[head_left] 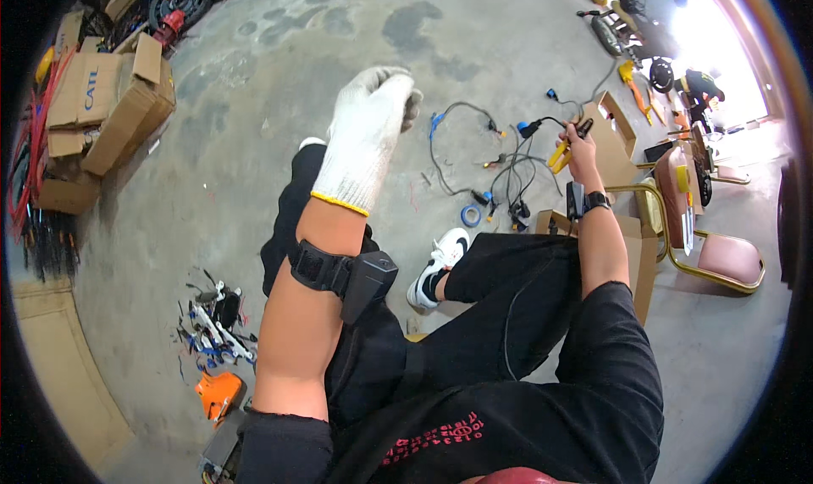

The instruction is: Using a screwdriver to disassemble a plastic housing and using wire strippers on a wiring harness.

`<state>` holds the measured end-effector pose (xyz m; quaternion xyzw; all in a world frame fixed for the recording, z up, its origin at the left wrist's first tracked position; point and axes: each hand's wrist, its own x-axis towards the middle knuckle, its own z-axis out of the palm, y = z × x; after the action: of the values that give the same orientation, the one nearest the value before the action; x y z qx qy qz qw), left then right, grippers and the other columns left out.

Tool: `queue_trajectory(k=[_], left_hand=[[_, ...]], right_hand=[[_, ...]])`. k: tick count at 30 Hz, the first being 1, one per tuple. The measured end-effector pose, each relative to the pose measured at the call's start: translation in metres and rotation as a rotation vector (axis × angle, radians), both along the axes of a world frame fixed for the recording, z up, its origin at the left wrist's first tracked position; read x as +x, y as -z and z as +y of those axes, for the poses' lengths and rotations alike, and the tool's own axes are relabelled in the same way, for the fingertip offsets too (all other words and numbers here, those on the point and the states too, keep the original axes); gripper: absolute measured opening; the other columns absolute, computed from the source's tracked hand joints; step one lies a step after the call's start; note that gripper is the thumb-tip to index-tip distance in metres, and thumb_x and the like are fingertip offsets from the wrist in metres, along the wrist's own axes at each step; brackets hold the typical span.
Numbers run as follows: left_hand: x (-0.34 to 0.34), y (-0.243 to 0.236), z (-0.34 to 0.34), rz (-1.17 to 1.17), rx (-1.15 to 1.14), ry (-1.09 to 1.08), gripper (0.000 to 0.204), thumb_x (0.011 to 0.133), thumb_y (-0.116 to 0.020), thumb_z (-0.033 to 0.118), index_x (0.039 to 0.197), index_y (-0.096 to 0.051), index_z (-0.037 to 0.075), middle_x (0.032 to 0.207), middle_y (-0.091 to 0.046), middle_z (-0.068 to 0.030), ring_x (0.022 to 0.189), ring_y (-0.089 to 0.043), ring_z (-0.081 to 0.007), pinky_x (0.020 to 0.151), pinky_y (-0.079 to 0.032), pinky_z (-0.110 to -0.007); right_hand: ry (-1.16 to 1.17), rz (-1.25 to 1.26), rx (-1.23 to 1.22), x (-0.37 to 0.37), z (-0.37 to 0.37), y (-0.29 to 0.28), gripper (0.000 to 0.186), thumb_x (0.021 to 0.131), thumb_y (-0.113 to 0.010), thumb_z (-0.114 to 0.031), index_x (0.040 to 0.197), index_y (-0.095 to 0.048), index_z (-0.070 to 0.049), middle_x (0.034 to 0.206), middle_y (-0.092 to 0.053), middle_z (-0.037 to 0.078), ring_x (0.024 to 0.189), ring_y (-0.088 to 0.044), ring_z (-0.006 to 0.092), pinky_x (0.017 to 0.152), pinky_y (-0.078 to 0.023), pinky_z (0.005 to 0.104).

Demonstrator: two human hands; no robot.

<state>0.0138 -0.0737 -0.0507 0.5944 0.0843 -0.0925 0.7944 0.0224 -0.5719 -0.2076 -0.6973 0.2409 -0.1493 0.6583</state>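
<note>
My left hand [373, 103], in a white knit glove with a yellow cuff edge, is raised over the floor with its fingers curled in. Whether anything sits inside those fingers is hidden. My bare right hand [581, 152] grips a pair of pliers with yellow handles [558, 157] and dark jaws. A black cable with a connector [529, 129] runs up to the pliers; I cannot tell whether the jaws touch it. Below and left of this hand, a tangle of dark cables [511, 172] with blue, black and yellow connectors lies on the floor, beside a roll of blue tape [471, 215].
Cardboard boxes [611, 137] stand close by my right arm, with a pink-seated chair [730, 258] beyond. More boxes [127, 103] are piled at far left. Loose parts [216, 327] and an orange panel [218, 396] lie at lower left. Another person [699, 86] is at far right.
</note>
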Motion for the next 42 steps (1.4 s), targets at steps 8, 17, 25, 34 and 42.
queue_trajectory(k=[8, 17, 25, 34, 42], left_hand=[[0.006, 0.011, -0.017, -0.38, 0.277, 0.19, 0.044, 0.093, -0.069, 0.023, 0.13, -0.058, 0.003, 0.117, -0.067, -0.0101, 0.104, -0.063, -0.0162, 0.089, -0.051, -0.029], [-0.017, -0.037, -0.01, 0.084, -0.331, 0.076, 0.022, 0.102, -0.055, 0.027, 0.115, -0.058, 0.009, 0.081, -0.066, -0.0074, 0.063, -0.063, -0.0199, 0.056, -0.055, -0.034], [-0.065, -0.119, 0.019, -0.229, 0.056, 0.256, 0.023, 0.104, -0.05, 0.028, 0.112, -0.063, 0.011, 0.07, -0.059, 0.0014, 0.047, -0.04, -0.0055, 0.04, -0.028, -0.023], [-0.038, -0.043, 0.077, -0.199, 0.32, 0.25, 0.029, 0.102, -0.051, 0.036, 0.106, -0.062, 0.009, 0.074, -0.063, -0.0009, 0.058, -0.052, -0.01, 0.054, -0.043, -0.028], [-0.025, -0.027, 0.113, -0.436, 0.998, 0.143, 0.047, 0.098, -0.045, 0.046, 0.115, -0.06, 0.004, 0.097, -0.067, -0.0202, 0.097, -0.065, -0.0374, 0.087, -0.048, -0.046]], right_hand=[[-0.356, -0.085, -0.261, -0.05, 0.193, -0.129, 0.018, 0.097, -0.064, -0.018, 0.105, -0.068, -0.003, 0.088, -0.068, 0.003, 0.075, -0.063, 0.0116, 0.067, -0.052, 0.0283], [-0.755, -0.096, -0.461, -0.151, 0.33, -0.123, 0.025, 0.094, -0.068, -0.021, 0.106, -0.068, 0.0, 0.076, -0.068, 0.006, 0.067, -0.062, 0.0119, 0.065, -0.051, 0.0298], [-0.51, 0.266, 0.634, -0.144, 0.294, -0.18, 0.059, 0.09, -0.059, 0.001, 0.143, -0.033, -0.001, 0.125, -0.057, 0.018, 0.102, -0.066, 0.0329, 0.09, -0.056, 0.0454], [-0.832, 0.294, 0.298, -0.127, 0.337, -0.287, 0.066, 0.095, -0.05, 0.005, 0.154, -0.021, -0.003, 0.12, -0.061, 0.02, 0.103, -0.068, 0.036, 0.096, -0.055, 0.0443], [-1.213, 0.644, -0.897, -0.12, 0.338, -0.37, 0.061, 0.098, -0.052, -0.005, 0.154, -0.032, -0.018, 0.114, -0.067, 0.005, 0.094, -0.06, 0.0104, 0.075, -0.055, 0.0278]])
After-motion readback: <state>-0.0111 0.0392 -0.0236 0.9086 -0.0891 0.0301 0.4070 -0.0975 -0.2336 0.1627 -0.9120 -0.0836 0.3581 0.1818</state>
